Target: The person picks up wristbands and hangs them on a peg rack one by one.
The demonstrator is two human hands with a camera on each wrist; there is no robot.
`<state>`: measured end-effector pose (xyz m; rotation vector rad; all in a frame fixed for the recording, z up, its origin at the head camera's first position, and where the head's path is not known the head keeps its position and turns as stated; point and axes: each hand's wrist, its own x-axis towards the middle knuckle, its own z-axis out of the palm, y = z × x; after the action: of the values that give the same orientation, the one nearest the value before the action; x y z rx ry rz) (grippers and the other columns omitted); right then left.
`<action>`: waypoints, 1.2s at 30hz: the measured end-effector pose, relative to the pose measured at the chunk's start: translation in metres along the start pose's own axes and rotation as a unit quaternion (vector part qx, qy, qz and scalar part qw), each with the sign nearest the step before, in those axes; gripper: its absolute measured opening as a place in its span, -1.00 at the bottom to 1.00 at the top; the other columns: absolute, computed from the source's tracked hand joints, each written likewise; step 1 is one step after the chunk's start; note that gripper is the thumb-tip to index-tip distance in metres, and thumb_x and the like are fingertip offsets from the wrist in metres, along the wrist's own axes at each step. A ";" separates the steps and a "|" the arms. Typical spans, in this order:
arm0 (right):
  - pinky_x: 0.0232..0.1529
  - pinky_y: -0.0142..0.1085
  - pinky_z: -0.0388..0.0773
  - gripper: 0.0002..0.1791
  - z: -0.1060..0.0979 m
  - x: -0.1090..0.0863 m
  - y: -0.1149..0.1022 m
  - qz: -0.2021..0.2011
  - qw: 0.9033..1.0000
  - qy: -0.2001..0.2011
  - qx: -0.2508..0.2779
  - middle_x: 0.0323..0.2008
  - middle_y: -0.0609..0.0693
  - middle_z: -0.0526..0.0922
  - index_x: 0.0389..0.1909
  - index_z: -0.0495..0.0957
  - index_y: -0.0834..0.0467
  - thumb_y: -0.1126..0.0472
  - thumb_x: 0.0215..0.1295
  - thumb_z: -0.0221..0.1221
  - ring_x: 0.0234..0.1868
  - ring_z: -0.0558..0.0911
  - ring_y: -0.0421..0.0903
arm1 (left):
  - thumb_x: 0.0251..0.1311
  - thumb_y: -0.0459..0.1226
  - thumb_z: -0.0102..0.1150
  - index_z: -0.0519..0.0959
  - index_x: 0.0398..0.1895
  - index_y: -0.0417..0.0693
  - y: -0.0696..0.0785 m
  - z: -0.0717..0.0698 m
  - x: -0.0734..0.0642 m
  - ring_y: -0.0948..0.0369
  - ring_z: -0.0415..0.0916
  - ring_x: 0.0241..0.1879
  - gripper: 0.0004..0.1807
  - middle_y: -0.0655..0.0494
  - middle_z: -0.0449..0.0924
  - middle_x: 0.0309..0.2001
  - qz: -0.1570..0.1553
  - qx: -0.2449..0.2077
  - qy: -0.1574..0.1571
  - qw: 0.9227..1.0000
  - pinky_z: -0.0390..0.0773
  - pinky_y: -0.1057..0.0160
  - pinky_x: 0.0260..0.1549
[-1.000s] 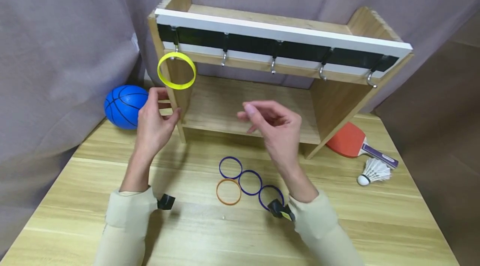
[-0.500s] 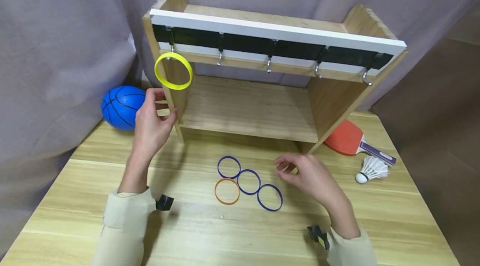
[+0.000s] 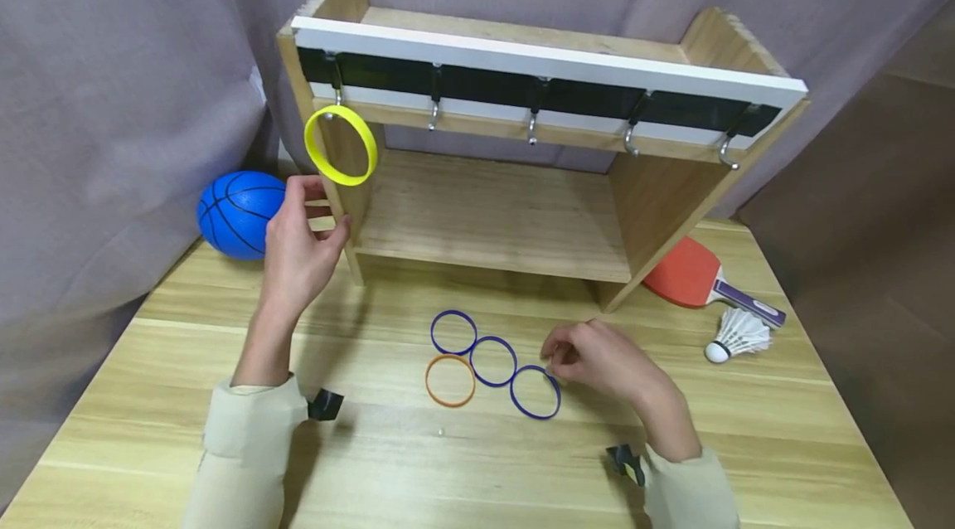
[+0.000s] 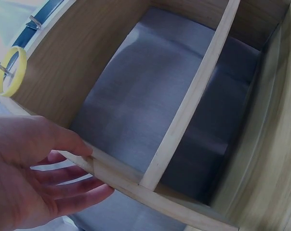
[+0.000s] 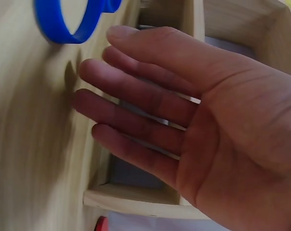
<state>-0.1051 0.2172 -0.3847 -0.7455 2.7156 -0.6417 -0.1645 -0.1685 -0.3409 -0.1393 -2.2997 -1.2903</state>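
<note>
At the left of the wooden shelf (image 3: 492, 214), my left hand (image 3: 302, 251) grips its side panel (image 4: 126, 180), thumb on one side and fingers on the other. A yellow ring (image 3: 370, 149) hangs from the leftmost hook above that hand. My right hand (image 3: 604, 359) hovers by the rightmost dark blue ring (image 3: 537, 417) on the table. In the right wrist view its loosely bent fingers hold nothing, and a blue ring (image 5: 59, 36) lies just apart from them. Two more dark blue rings (image 3: 493, 385) and an orange ring (image 3: 450, 405) lie to the left, close together.
Several metal hooks (image 3: 533, 131) line the shelf's front rail. A blue ball (image 3: 239, 214) sits left of the shelf. To the right lie a red paddle (image 3: 685, 274) and a shuttlecock (image 3: 740, 336) on the wooden table (image 3: 373, 463).
My right hand has moved from in front of the shelf down and right to the rightmost blue ring. The yellow ring has turned a little on its hook. My left hand keeps its grip.
</note>
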 end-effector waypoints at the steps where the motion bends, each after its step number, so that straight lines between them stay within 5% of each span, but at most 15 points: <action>1: -0.36 -0.39 0.58 -0.86 0.001 0.000 0.000 0.002 1.000 -0.007 0.005 -0.49 -0.29 0.62 -0.31 0.68 0.09 0.30 0.09 0.40 -0.43 0.58 -0.35 | 0.13 -0.43 0.31 0.37 0.14 -0.17 0.000 0.000 0.000 0.09 0.60 -0.07 -0.50 -0.05 0.53 0.04 -0.001 0.001 0.000 1.000 0.72 0.25 -0.35; 36: -0.35 -0.34 0.55 -0.85 0.000 0.000 0.007 0.033 0.999 -0.012 -0.001 -0.48 -0.27 0.62 -0.44 0.69 -0.02 0.32 0.09 0.42 -0.43 0.52 -0.29 | 0.14 -0.44 0.30 0.35 0.14 -0.19 0.000 -0.001 0.000 0.06 0.60 -0.06 -0.50 -0.07 0.52 0.05 -0.007 -0.007 -0.007 1.000 0.72 0.21 -0.32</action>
<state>-0.1079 0.2227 -0.3884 -0.6558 2.7082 -0.6103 -0.1640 -0.1690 -0.3404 -0.1372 -2.3089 -1.3168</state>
